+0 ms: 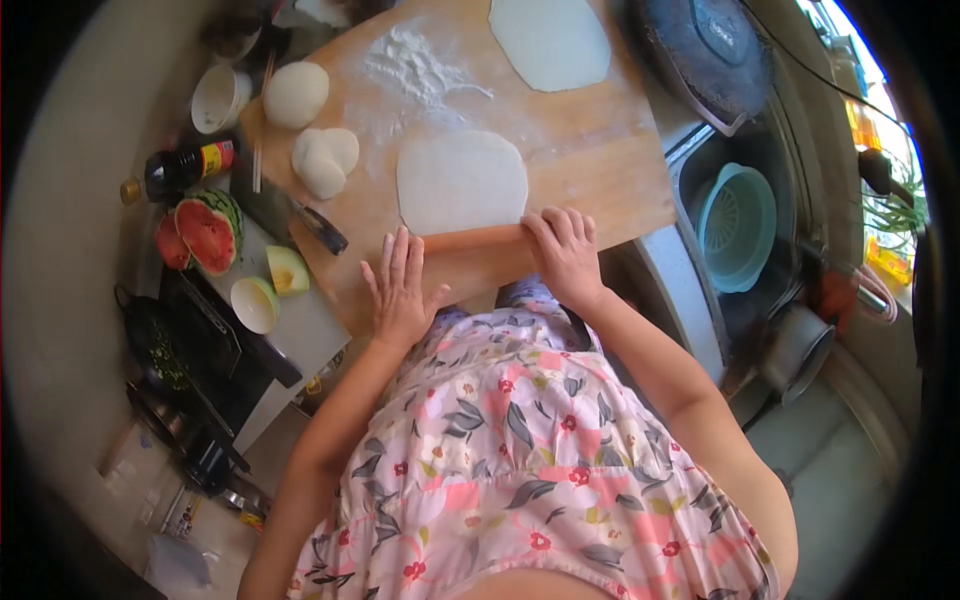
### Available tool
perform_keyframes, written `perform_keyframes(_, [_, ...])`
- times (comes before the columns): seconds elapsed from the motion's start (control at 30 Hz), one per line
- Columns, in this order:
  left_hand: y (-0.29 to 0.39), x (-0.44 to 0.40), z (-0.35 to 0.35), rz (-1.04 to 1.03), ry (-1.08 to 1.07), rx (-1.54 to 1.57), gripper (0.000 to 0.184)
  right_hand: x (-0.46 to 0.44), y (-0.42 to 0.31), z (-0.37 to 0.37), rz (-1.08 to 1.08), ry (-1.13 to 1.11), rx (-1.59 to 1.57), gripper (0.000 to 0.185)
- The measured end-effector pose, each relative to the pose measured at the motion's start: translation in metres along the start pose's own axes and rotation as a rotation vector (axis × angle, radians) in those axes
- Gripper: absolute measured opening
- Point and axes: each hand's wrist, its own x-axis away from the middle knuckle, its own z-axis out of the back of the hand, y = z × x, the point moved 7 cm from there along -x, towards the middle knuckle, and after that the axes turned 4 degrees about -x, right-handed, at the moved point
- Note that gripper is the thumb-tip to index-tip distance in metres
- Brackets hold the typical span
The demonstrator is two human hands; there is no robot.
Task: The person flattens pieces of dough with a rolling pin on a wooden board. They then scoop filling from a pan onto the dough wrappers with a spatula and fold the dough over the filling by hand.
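Our left hand spreads its fingers at one end of the rolling pin; our right hand bends over the other, and we cannot tell whether it grips. The pin lies at the near edge of the dough sheet on the wooden board, so we should press evenly with both, easing off at the rim.

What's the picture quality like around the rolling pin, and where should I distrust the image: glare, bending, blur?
Head view: rolling pin, left hand and right hand read fairly clearly; head view: the window at right is washed out by glare; head view: wide-angle bending curves the outer edges, corners go black; head view: the metal pot at lower right looks soft.
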Motion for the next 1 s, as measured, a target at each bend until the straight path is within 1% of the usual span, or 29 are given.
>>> perform_keyframes(0.07, [0.004, -0.025, 0.010, 0.036, -0.023, 0.022, 0.079, -0.007, 0.006, 0.003, -0.002, 0.050, 0.061, 0.057])
perform_keyframes(0.13, [-0.001, -0.069, 0.016, 0.093, 0.109, 0.030, 0.077, -0.038, 0.015, 0.005, -0.082, 0.177, 0.156, 0.060])
perform_keyframes(0.2, [-0.012, -0.125, 0.026, 0.136, 0.225, -0.006, 0.076, -0.089, 0.029, 0.011, -0.100, 0.204, 0.162, 0.062])
perform_keyframes(0.23, [-0.018, -0.150, 0.037, 0.155, 0.269, -0.045, 0.076, -0.117, 0.033, 0.024, -0.102, 0.262, 0.227, 0.062])
perform_keyframes(0.27, [-0.023, -0.178, 0.049, 0.144, 0.348, -0.029, 0.075, -0.140, 0.034, 0.033, -0.100, 0.318, 0.290, 0.061])
perform_keyframes(0.3, [-0.026, -0.195, 0.058, 0.129, 0.437, -0.013, 0.075, -0.155, 0.038, 0.034, -0.102, 0.363, 0.277, 0.061])
perform_keyframes(0.37, [-0.023, -0.190, 0.059, 0.115, 0.464, 0.023, 0.073, -0.167, 0.043, 0.040, -0.105, 0.459, 0.254, 0.059])
perform_keyframes(0.4, [-0.023, -0.188, 0.063, 0.108, 0.485, 0.040, 0.073, -0.152, 0.039, 0.037, -0.095, 0.426, 0.251, 0.059])
perform_keyframes(0.43, [-0.021, -0.177, 0.056, 0.118, 0.431, 0.041, 0.074, -0.132, 0.038, 0.027, -0.096, 0.370, 0.270, 0.059])
perform_keyframes(0.5, [-0.018, -0.125, 0.029, 0.139, 0.308, 0.045, 0.076, -0.080, 0.030, 0.007, -0.087, 0.246, 0.279, 0.060])
perform_keyframes(0.53, [-0.017, -0.116, 0.027, 0.134, 0.272, 0.036, 0.075, -0.067, 0.025, 0.001, -0.070, 0.182, 0.271, 0.061])
perform_keyframes(0.6, [-0.017, -0.112, 0.021, 0.119, 0.204, 0.018, 0.074, -0.079, 0.026, 0.006, -0.076, 0.205, 0.280, 0.058])
perform_keyframes(0.63, [-0.020, -0.126, 0.028, 0.119, 0.277, 0.000, 0.074, -0.084, 0.025, 0.010, -0.085, 0.206, 0.284, 0.057])
perform_keyframes(0.67, [-0.027, -0.154, 0.036, 0.122, 0.349, -0.018, 0.075, -0.109, 0.031, 0.016, -0.107, 0.231, 0.328, 0.056])
perform_keyframes(0.73, [-0.034, -0.210, 0.062, 0.127, 0.492, -0.023, 0.076, -0.161, 0.037, 0.041, -0.111, 0.406, 0.277, 0.055])
perform_keyframes(0.77, [-0.035, -0.227, 0.074, 0.134, 0.555, -0.009, 0.076, -0.186, 0.041, 0.046, -0.095, 0.454, 0.287, 0.055])
perform_keyframes(0.8, [-0.037, -0.232, 0.075, 0.126, 0.559, 0.009, 0.078, -0.195, 0.043, 0.048, -0.083, 0.500, 0.295, 0.055])
perform_keyframes(0.87, [-0.038, -0.235, 0.084, 0.108, 0.585, 0.039, 0.081, -0.183, 0.043, 0.040, -0.053, 0.479, 0.250, 0.055])
perform_keyframes(0.9, [-0.037, -0.229, 0.082, 0.114, 0.562, 0.072, 0.083, -0.182, 0.046, 0.039, -0.029, 0.486, 0.234, 0.055])
perform_keyframes(0.97, [-0.032, -0.171, 0.053, 0.140, 0.490, 0.142, 0.088, -0.135, 0.035, 0.028, -0.041, 0.355, 0.240, 0.061])
perform_keyframes(1.0, [-0.027, -0.137, 0.036, 0.122, 0.405, 0.113, 0.090, -0.105, 0.031, 0.018, -0.032, 0.300, 0.214, 0.066])
